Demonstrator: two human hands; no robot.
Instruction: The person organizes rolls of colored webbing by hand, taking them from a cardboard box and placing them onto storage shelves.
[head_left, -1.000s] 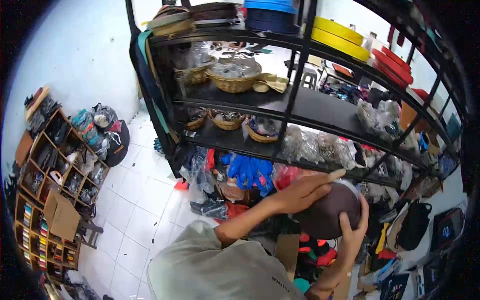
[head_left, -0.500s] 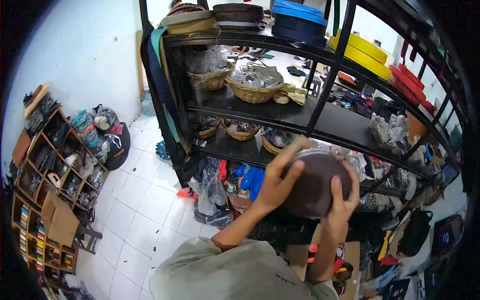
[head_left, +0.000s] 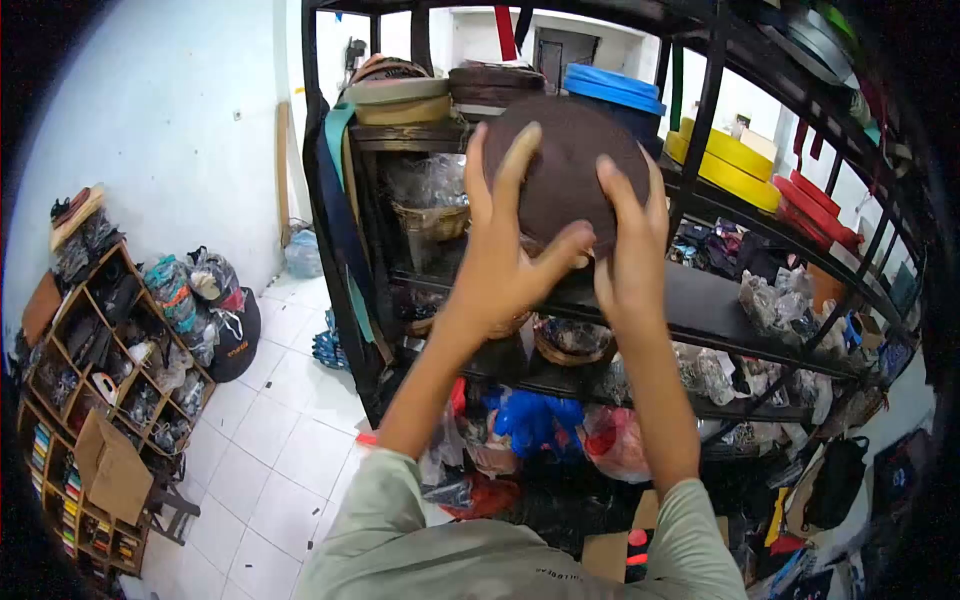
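Observation:
A large, flat roll of dark brown webbing is held up before the shelf, its round face towards me. My left hand grips its left side, fingers spread over the face and thumb near the lower edge. On the other side my right hand clasps the right edge, with fingertips on the face. Just behind it on the top shelf sit a stack of brown webbing rolls and blue webbing rolls. Beige and tan rolls lie further left.
Yellow rolls and red rolls line the black shelf rack on the right. Below are wicker baskets and plastic bags. A wooden cubby shelf stands left, beyond the tiled floor.
Both hands have lifted the brown webbing roll from the lower shelves' height up to the top shelf's level, a little to the left. My view has tilted upward.

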